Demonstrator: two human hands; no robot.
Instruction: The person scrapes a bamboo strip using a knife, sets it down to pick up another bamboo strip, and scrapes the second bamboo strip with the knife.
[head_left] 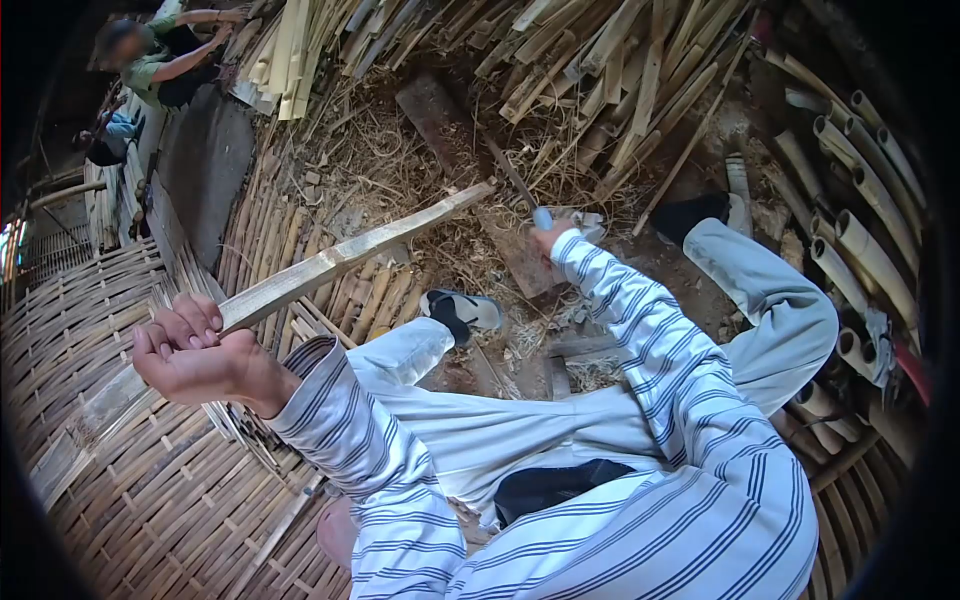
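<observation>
My left hand (205, 350) is curled, palm up, round a long split bamboo slat (350, 250). The slat slants up and to the right, its far end over the shavings near a dark wooden block. Its other part runs back past my wrist to the lower left. My right hand (556, 236) is closed on the light blue handle of a long knife (514, 174). The blade points up and to the left, just right of the slat's far end, with a gap between them. My right fingers are partly hidden by the sleeve and handle.
Bamboo shavings (380, 150) litter the ground between my feet. Split bamboo strips (640, 70) are piled ahead, and bamboo tubes (865, 250) lie at the right. Woven bamboo matting (180, 500) covers the left. Another person (165, 65) crouches at the upper left.
</observation>
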